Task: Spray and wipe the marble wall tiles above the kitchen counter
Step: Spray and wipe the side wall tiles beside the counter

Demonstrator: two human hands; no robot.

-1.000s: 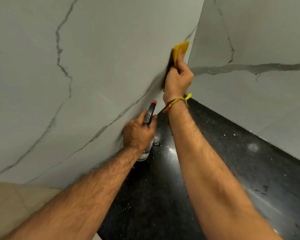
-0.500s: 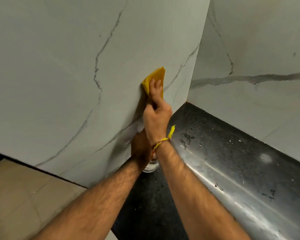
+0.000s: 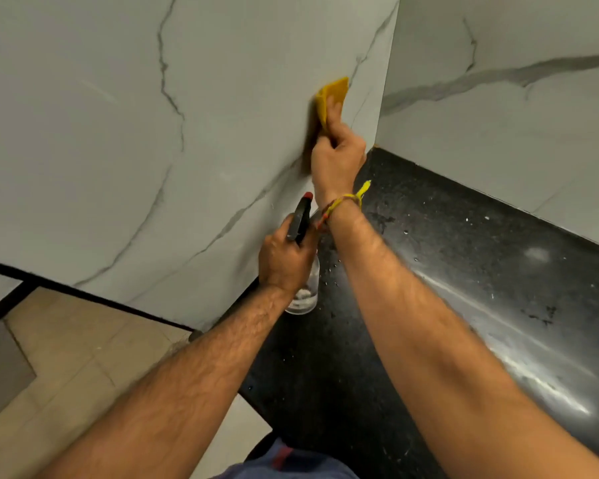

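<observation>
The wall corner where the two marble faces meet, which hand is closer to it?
Right. The right hand presses the yellow cloth on the marble wall just beside the corner; the left hand holds the spray bottle lower, farther away.

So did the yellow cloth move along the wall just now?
Yes. The yellow cloth, pressed to the marble wall by the right hand, slid right, back toward the wall corner, compared with half a second ago.

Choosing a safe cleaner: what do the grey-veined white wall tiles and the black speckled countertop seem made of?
Grey-veined white wall tiles: marble or marble-look porcelain, smooth with a soft sheen; veins alone can't settle it. Black speckled countertop: apparently polished granite, with pale flecks and streaky light reflections.
</observation>
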